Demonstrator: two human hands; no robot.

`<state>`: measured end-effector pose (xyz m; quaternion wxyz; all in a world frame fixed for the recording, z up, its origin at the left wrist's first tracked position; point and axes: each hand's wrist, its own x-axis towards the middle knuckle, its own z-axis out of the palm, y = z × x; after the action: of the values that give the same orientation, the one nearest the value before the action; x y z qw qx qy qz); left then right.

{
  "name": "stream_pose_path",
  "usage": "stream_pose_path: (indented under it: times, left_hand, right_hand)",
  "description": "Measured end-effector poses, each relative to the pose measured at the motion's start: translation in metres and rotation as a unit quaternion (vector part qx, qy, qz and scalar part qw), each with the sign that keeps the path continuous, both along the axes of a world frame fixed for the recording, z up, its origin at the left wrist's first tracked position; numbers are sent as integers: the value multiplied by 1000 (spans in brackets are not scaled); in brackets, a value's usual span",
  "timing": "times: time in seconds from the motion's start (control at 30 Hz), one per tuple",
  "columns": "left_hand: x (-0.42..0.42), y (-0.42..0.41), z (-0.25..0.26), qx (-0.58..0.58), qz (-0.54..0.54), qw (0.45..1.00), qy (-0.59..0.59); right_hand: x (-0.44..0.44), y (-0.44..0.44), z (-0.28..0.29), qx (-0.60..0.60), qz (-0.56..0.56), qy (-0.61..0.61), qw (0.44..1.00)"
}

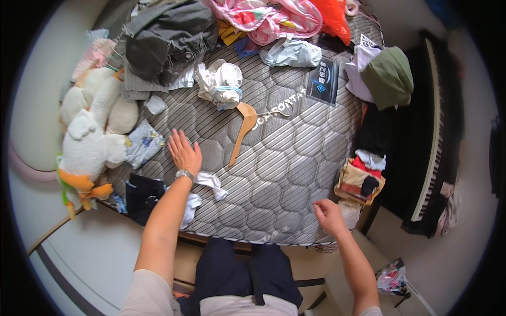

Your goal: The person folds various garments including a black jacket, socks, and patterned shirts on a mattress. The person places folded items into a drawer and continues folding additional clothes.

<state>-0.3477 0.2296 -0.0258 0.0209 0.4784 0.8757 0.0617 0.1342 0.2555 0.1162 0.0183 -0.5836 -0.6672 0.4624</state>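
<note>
My left hand [185, 152] is spread flat, palm down, over the grey quilted mattress [272, 158], and nothing is in it. A metal watch circles that wrist. Just below the wrist lies a small white cloth [213, 183], and a folded white printed cloth [144, 142] is to the left. A wooden clothes hanger [247, 122] with a metal hook rests mid-mattress, its upper end by a crumpled white garment [221, 81]. Over the right front of the mattress, my right hand [329, 215] is loosely curled near a stack of folded clothes [359, 181]; its palm side is hidden.
White plush toys [85, 138] crowd the left edge, above folded black clothing [144, 197]. Dark grey clothing [170, 39], a pink patterned cloth [269, 17] and a red bag [332, 19] heap at the far side. A black piano [411, 130] stands right, beside an olive-green garment [387, 79].
</note>
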Motion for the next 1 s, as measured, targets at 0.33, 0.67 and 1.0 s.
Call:
stream_pose_path:
  times: [0.33,0.67,1.0]
  left_hand:
    - [-19,21,-56,57,-5,998,-28]
    - [-26,14,-49,51,4,998,-38]
    - [-17,17,-51,24,-15,999,20]
  right_hand:
    - [-253,283,-122,345,49,-22,937]
    - [-231,323,-98,129,-192,220,948]
    - [-113,-19,41,68,-467,378,796]
